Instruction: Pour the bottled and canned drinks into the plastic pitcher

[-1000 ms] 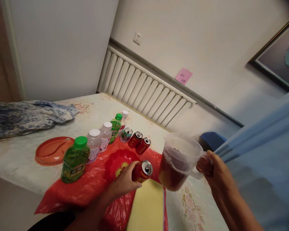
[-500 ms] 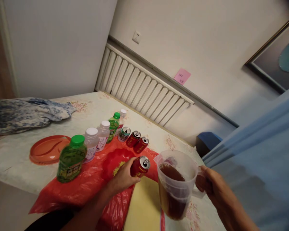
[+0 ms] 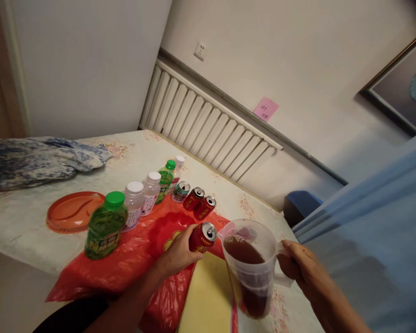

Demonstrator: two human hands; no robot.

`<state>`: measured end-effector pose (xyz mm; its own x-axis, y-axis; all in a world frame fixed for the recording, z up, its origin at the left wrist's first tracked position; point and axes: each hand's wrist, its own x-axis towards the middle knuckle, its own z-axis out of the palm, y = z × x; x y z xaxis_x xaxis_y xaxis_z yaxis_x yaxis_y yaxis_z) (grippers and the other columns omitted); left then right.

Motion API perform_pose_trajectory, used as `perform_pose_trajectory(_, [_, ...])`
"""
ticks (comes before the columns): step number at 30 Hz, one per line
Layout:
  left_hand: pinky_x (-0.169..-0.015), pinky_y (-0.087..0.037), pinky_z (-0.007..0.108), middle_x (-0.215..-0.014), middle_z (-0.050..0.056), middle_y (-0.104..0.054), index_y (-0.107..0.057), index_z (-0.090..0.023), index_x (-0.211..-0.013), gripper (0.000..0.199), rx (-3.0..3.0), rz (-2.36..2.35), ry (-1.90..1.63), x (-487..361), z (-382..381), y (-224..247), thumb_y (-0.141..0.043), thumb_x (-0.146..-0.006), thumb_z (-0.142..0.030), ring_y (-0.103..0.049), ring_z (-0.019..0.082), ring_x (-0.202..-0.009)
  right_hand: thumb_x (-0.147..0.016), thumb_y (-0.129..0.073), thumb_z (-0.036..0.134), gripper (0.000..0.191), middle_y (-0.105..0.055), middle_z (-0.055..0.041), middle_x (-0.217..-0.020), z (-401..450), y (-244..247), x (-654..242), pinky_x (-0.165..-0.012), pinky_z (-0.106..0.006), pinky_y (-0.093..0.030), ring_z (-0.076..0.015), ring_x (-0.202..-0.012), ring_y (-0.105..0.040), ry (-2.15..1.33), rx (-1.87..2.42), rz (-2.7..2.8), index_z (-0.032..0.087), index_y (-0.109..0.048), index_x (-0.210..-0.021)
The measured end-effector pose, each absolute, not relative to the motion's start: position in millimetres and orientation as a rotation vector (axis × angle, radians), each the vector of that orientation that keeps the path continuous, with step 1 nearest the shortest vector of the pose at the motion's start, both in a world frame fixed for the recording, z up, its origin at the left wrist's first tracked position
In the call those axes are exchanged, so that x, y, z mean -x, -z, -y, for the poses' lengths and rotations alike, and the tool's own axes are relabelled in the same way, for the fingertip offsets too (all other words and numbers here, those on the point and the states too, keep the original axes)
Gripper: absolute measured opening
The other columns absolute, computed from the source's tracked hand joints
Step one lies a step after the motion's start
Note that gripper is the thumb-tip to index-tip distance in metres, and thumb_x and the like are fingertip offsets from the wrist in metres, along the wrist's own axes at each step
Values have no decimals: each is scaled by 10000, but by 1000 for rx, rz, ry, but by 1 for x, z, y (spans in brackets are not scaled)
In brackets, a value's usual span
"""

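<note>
My left hand [image 3: 182, 252] is wrapped round a red drink can [image 3: 203, 238] with an opened top, tilted a little to the right. By its handle, my right hand [image 3: 300, 263] grips a clear plastic pitcher [image 3: 249, 273] partly filled with brown liquid. The pitcher's spout is close to the can's top, with a small gap between them. Beneath the can lie a red plate [image 3: 156, 231] with a yellow flower pattern and a yellow board or sheet [image 3: 208, 296]. Two more red cans [image 3: 205, 208] and a green-and-white can [image 3: 180, 192] stand behind.
A row of green-capped bottles [image 3: 106, 226] and white-capped bottles [image 3: 133, 208] runs along the left of a red plastic bag [image 3: 90, 280]. Further left are an orange lid [image 3: 72, 212] and a patterned cloth [image 3: 38, 164]. A blue curtain [image 3: 374, 240] hangs at right, a radiator [image 3: 208, 120] behind.
The pitcher has moved slightly left toward the can and tips a little more, its liquid nearer the spout. The can has risen slightly. The whole view has shifted a little.
</note>
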<state>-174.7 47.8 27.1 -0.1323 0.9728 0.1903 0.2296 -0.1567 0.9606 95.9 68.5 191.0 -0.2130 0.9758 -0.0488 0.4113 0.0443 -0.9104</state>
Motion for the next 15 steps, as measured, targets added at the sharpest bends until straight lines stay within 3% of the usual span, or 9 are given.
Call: perform_pose_trajectory(15, [-846,-462,302,-1097,40,-655,-524,-211,-1183,584,-1438,-1355,-1350,176,-46,-30,-682,-625,-141,-605,233,-1009,-799,-537,631,560,-254,79,-431,-78,-189,-95,-447,-268,-123,-71,-437,-150,-1165,1440,1751,236,-304,-477])
